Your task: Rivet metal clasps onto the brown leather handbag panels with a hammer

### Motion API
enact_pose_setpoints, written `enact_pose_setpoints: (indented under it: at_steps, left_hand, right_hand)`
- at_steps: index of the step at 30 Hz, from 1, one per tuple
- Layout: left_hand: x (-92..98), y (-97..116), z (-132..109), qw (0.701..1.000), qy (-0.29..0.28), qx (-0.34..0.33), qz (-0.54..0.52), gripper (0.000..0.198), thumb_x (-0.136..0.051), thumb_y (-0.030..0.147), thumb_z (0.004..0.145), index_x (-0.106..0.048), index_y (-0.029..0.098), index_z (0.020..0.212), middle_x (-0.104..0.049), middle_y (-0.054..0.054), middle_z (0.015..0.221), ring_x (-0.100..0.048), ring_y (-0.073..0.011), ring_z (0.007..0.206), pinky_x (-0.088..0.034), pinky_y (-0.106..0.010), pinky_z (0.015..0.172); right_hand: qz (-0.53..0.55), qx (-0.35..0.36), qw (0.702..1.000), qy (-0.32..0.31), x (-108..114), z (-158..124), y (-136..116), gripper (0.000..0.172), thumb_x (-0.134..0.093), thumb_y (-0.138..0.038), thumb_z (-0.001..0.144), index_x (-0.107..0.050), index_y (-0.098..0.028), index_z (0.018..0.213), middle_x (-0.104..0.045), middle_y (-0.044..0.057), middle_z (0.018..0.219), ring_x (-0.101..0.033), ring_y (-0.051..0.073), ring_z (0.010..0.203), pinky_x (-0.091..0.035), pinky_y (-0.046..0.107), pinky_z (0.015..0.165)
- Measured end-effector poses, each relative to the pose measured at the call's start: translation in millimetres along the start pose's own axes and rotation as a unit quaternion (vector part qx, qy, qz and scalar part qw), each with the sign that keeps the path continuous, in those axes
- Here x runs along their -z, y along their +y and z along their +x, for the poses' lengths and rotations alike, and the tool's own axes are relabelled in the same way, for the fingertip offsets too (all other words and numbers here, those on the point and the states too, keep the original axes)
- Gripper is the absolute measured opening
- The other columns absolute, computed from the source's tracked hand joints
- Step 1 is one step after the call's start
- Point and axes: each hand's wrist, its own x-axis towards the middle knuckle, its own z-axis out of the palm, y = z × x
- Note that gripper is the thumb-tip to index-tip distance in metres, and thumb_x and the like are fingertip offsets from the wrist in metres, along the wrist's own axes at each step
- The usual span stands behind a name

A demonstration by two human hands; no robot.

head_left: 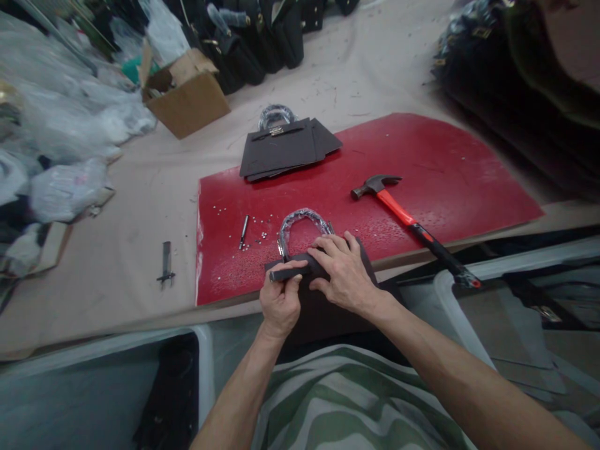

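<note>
The right hand [343, 272] partly hides the dark panel [323, 310]; a stack [497, 94] is cut off.

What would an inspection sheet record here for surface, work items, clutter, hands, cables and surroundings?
Surface: glossy red flat board, small pale bits scattered on it.
Work items: dark flat bag with plastic-wrapped looped handle; narrow dark strip.
Clutter: orange-and-black claw hammer, slim dark metal rod.
Hands: left hand pinches the strip; right hand spread over the bag.
Cables: nothing seen.
Surroundings: open brown cardboard box, crumpled translucent plastic.

Passable over the red board [454, 150], upper right of centre; blocked below by hammer [409, 220] (overhanging the edge), left by dark panels [281, 152].
</note>
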Motion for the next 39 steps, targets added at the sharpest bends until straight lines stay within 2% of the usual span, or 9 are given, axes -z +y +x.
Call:
enact_pose_setpoints:
  at_steps: [6,12,15,18,22,27,31,35,39]
  left_hand:
    - [-0.1,1.0,4.9,0.999,-0.018,-0.021,0.021,0.014,-0.056,0.025,0.098,-0.063,0.019,0.109,-0.073,-0.007,0.106,-0.070,-0.0197,0.105,-0.055,-0.039,0.101]
    - [-5.4,5.0,13.1,0.987,-0.020,-0.141,0.076,0.015,-0.053,0.015,0.097,-0.061,0.019,0.110,-0.073,-0.006,0.101,-0.072,-0.0172,0.097,-0.058,-0.030,0.091]
    - [-8.5,6.1,14.6,0.982,-0.017,-0.167,0.090,0.016,-0.052,0.014,0.096,-0.059,0.019,0.110,-0.073,-0.006,0.099,-0.073,-0.0171,0.095,-0.058,-0.028,0.088]
    - [-11.3,5.3,15.0,0.981,-0.022,-0.169,0.096,0.017,-0.052,0.013,0.096,-0.059,0.019,0.110,-0.073,-0.007,0.099,-0.073,-0.0167,0.095,-0.058,-0.027,0.087]
    - [-14.5,3.2,16.0,0.979,-0.029,-0.175,0.097,0.017,-0.051,0.013,0.096,-0.058,0.018,0.110,-0.074,-0.007,0.098,-0.074,-0.0162,0.092,-0.060,-0.026,0.083]
    - [-16.8,1.6,17.3,0.982,-0.033,-0.166,0.080,0.016,-0.052,0.014,0.096,-0.058,0.019,0.110,-0.074,-0.006,0.097,-0.075,-0.0160,0.088,-0.060,-0.025,0.080]
    - [-18.1,1.2,17.3,0.984,-0.033,-0.161,0.066,0.017,-0.051,0.013,0.096,-0.058,0.020,0.110,-0.074,-0.005,0.096,-0.075,-0.0163,0.090,-0.060,-0.025,0.082]
    - [-19.9,1.4,17.6,0.983,-0.023,-0.170,0.061,0.018,-0.051,0.013,0.095,-0.058,0.020,0.111,-0.074,-0.005,0.096,-0.074,-0.0167,0.090,-0.060,-0.025,0.082]
    - [-20.7,0.6,17.1,0.986,-0.028,-0.156,0.057,0.018,-0.051,0.013,0.094,-0.058,0.021,0.109,-0.074,-0.005,0.094,-0.074,-0.0169,0.087,-0.060,-0.026,0.080]
  right_hand:
    - [0.002,0.001,1.000,0.002,-0.6,0.4,0.8,0.053,-0.079,-0.032,0.078,-0.061,-0.020,0.126,-0.061,0.011,0.132,-0.048,0.033,0.128,-0.020,0.059,0.117]
    - [0.060,0.023,0.998,0.018,-0.6,-0.9,3.3,0.049,-0.074,-0.029,0.079,-0.062,-0.020,0.126,-0.061,0.011,0.132,-0.049,0.033,0.128,-0.027,0.057,0.115]
    - [0.118,0.006,0.987,0.108,15.8,-3.9,16.4,0.042,-0.066,-0.030,0.084,-0.063,-0.017,0.124,-0.060,0.014,0.130,-0.052,0.030,0.124,-0.040,0.049,0.108]
    - [0.039,-0.107,0.976,0.185,48.6,-11.1,44.0,0.037,-0.059,-0.032,0.089,-0.064,-0.013,0.121,-0.061,0.017,0.126,-0.053,0.031,0.122,-0.042,0.046,0.107]
    - [-0.114,-0.307,0.944,0.044,92.4,-24.0,84.8,0.041,-0.060,-0.035,0.088,-0.061,-0.013,0.123,-0.056,0.022,0.130,-0.050,0.039,0.122,-0.040,0.052,0.104]
    - [-0.048,-0.373,0.925,-0.058,110.6,-22.0,103.4,0.009,-0.064,-0.022,0.081,-0.058,-0.017,0.084,-0.062,0.016,0.093,-0.061,0.034,0.097,-0.046,0.043,0.083]
    - [0.127,-0.397,0.904,-0.098,113.2,-3.7,95.4,0.016,-0.064,-0.016,0.070,-0.049,-0.020,0.067,-0.050,0.003,0.060,-0.057,0.020,0.064,-0.045,0.030,0.059]
    - [0.273,-0.383,0.877,-0.100,124.2,4.4,66.1,0.012,-0.050,-0.026,0.083,-0.045,-0.022,0.072,-0.042,-0.004,0.058,-0.041,0.010,0.045,-0.038,0.023,0.044]
    - [0.301,-0.327,0.896,0.009,144.1,-13.5,21.0,0.032,-0.033,-0.049,0.097,-0.042,-0.024,0.081,-0.039,-0.006,0.059,-0.035,0.010,0.040,-0.031,0.023,0.040]
